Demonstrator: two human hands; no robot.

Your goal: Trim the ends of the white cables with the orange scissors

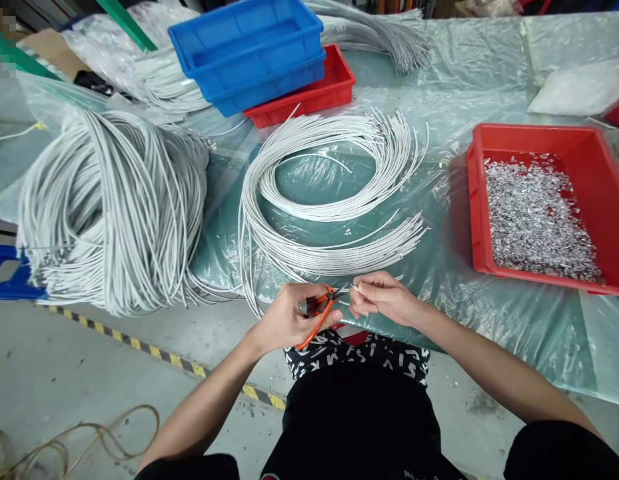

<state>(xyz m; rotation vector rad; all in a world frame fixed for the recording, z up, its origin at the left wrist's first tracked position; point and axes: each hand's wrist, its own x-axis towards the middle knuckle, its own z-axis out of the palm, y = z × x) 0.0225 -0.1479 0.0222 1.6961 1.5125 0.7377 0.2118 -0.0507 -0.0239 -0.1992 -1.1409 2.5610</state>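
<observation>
My left hand is closed around a small pair of orange-handled pliers, whose dark jaws point right. Just beyond the jaws, my right hand pinches the end of a thin white cable between thumb and fingers. Whether the jaws touch the cable is too small to tell. Both hands are at the table's near edge, in front of my lap. Right behind them lies a loosely coiled bundle of white cables, with many cut ends pointing right.
A big heap of grey-white cable sits at left. To the right, a red tray holds many small shiny metal pieces. Stacked blue bins rest on a red bin at the back. Plastic sheeting covers the table.
</observation>
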